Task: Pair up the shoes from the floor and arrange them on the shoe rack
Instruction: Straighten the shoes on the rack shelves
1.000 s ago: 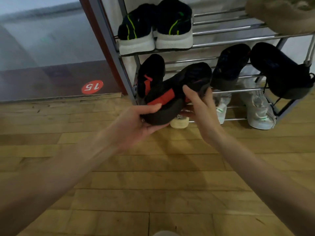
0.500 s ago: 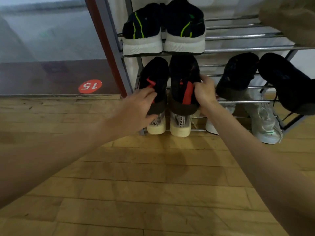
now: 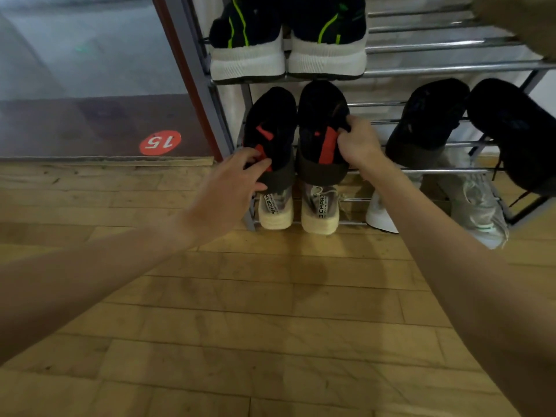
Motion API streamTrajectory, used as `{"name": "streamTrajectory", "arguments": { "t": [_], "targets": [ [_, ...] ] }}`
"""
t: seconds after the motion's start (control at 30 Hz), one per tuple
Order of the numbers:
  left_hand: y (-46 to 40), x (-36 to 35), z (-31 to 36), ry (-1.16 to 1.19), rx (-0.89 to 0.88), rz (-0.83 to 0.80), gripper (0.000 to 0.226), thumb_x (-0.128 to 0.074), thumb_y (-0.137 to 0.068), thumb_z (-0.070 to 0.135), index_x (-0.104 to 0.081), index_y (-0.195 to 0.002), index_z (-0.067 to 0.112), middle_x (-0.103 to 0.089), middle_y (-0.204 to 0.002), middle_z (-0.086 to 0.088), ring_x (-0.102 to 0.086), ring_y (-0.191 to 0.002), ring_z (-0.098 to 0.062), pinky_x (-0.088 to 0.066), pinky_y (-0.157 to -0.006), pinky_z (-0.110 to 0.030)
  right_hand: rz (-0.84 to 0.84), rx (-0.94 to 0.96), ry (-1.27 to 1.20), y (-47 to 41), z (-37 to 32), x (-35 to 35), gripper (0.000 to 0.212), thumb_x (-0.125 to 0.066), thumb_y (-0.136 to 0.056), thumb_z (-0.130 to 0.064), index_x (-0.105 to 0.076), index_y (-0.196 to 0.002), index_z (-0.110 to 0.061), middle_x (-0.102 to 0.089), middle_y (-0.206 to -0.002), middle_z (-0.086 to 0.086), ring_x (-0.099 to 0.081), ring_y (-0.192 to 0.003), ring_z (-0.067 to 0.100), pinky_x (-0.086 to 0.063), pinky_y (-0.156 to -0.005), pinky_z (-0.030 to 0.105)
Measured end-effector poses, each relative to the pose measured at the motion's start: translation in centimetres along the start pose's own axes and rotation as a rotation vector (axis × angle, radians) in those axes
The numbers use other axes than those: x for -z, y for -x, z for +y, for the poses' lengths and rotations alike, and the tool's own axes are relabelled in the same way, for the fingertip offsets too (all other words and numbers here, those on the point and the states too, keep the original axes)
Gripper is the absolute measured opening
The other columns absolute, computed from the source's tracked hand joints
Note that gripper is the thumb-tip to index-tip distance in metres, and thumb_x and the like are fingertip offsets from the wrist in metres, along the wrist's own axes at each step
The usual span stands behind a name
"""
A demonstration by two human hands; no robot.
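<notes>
1. Your left hand [image 3: 231,188] reaches with fingers loosely spread, their tips resting on the heel of the left black-and-red shoe [image 3: 272,136]; they are not wrapped round it.
2. Your right hand [image 3: 358,142] pinches the collar of the right black-and-red shoe [image 3: 322,127], fingers curled into the opening. Both shoes sit side by side, toes inward, on the middle tier of the shoe rack [image 3: 421,171].
3. Below that pair stand cream-soled shoes [image 3: 319,212], partly hidden. Above it, white-soled shoes [image 3: 328,55] are cut off by the frame edge.
4. Under the rack lies a wooden floor [image 3: 270,311]; left of it, a red sticker [image 3: 160,142] reads 15.
</notes>
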State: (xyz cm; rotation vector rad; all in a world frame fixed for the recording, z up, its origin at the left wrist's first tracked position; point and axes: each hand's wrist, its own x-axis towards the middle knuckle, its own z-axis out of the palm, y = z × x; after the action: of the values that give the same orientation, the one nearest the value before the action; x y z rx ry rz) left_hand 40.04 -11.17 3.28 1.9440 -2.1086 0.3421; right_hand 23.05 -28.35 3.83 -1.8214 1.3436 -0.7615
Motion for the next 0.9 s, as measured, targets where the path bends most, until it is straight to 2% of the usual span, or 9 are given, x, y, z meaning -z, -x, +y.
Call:
{"name": "streamTrajectory", "arguments": {
  "t": [0.1,0.23,0.47,0.53,0.6,0.67,0.7,0.8,0.9],
  "targets": [
    [-0.1,-0.3,0.2,0.039,0.024,0.029,0.046,-0.067,-0.084,0.006,-0.057,-0.129,0.004,-0.055,-0.127,-0.017,-0.059,-0.112,-0.033,-0.052,-0.093,-0.041,-0.030,0.033,0.020,-0.2,-0.2,0.1,0.040,-0.038,-0.099,-0.010,-0.046,-0.138,-0.006,-0.055,-0.134,0.018,-0.049,-0.126,0.033,-0.041,-0.101,0.036],
    [0.0,-0.4,0.4,0.104,0.046,0.069,0.044,-0.062,-0.088,0.009,-0.055,-0.131,0.005,-0.053,-0.130,-0.016,-0.056,-0.116,-0.031,-0.050,-0.097,-0.041,-0.059,0.043,0.104,-0.6,0.5,0.3,0.044,-0.037,-0.102,-0.017,-0.039,-0.144,-0.008,-0.050,-0.140,0.019,-0.043,-0.131,0.036,-0.036,-0.109,0.041],
    [-0.3,-0.7,0.7,0.115,0.040,0.088,0.046,-0.062,-0.087,0.006,-0.052,-0.132,0.001,-0.052,-0.130,-0.021,-0.054,-0.118,-0.036,-0.047,-0.100,-0.044,-0.080,0.052,0.032,-0.1,0.9,0.4,0.040,-0.033,-0.104,-0.025,-0.046,-0.137,-0.008,-0.056,-0.132,0.016,-0.049,-0.126,0.032,-0.038,-0.107,0.044],
    [0.3,-0.8,1.3,0.052,0.064,0.133,0.051,-0.061,-0.087,0.011,-0.046,-0.135,0.003,-0.048,-0.133,-0.021,-0.050,-0.121,-0.036,-0.044,-0.103,-0.046,0.071,0.099,-0.011,1.2,0.9,-0.2,0.040,-0.030,-0.104,-0.029,-0.048,-0.135,-0.009,-0.056,-0.130,0.016,-0.050,-0.124,0.032,-0.039,-0.105,0.042],
    [1.7,-1.1,2.0,0.018,0.022,0.215,0.047,-0.057,-0.087,0.013,-0.044,-0.131,0.004,-0.049,-0.128,-0.022,-0.049,-0.116,-0.033,-0.042,-0.099,-0.043,0.400,0.247,-0.114,4.3,1.5,-1.1,0.035,-0.036,-0.102,-0.021,-0.051,-0.130,-0.005,-0.055,-0.124,0.015,-0.052,-0.116,0.028,-0.042,-0.099,0.036],
    [3.8,-2.2,2.5,0.004,-0.151,0.196,0.037,-0.053,-0.086,0.012,-0.047,-0.121,0.006,-0.054,-0.117,-0.022,-0.050,-0.105,-0.030,-0.044,-0.088,-0.041,0.668,0.491,-0.197,8.9,3.0,-2.1,0.021,-0.044,-0.093,-0.001,-0.055,-0.109,0.006,-0.055,-0.102,0.019,-0.054,-0.092,0.029,-0.046,-0.080,0.034],
    [4.7,-3.1,2.4,0.002,-0.216,0.129,0.033,-0.054,-0.086,0.012,-0.049,-0.118,0.006,-0.056,-0.114,-0.020,-0.052,-0.101,-0.029,-0.046,-0.084,-0.041,0.675,0.595,-0.181,11.0,4.4,-2.7,0.015,-0.045,-0.088,0.007,-0.055,-0.099,0.010,-0.053,-0.093,0.021,-0.051,-0.082,0.029,-0.044,-0.071,0.033],
    [5.2,-5.4,2.2,-0.011,-0.178,-0.132,0.035,-0.058,-0.087,0.012,-0.052,-0.121,0.005,-0.054,-0.121,-0.015,-0.057,-0.105,-0.029,-0.053,-0.082,-0.044,0.378,0.618,0.095,13.4,9.4,-5.0,0.016,-0.050,-0.082,0.004,-0.057,-0.096,0.007,-0.052,-0.095,0.021,-0.050,-0.082,0.026,-0.043,-0.065,0.027],
    [3.7,-7.6,2.3,-0.040,-0.034,-0.327,0.057,-0.058,-0.090,0.015,-0.034,-0.141,0.007,-0.038,-0.141,-0.013,-0.043,-0.128,-0.029,-0.043,-0.100,-0.041,0.101,0.366,0.311,12.3,12.5,-6.6,0.051,-0.057,-0.080,-0.002,-0.047,-0.130,-0.003,-0.046,-0.116,0.021,-0.047,-0.105,0.032,-0.051,-0.083,0.039]
  ]
}}
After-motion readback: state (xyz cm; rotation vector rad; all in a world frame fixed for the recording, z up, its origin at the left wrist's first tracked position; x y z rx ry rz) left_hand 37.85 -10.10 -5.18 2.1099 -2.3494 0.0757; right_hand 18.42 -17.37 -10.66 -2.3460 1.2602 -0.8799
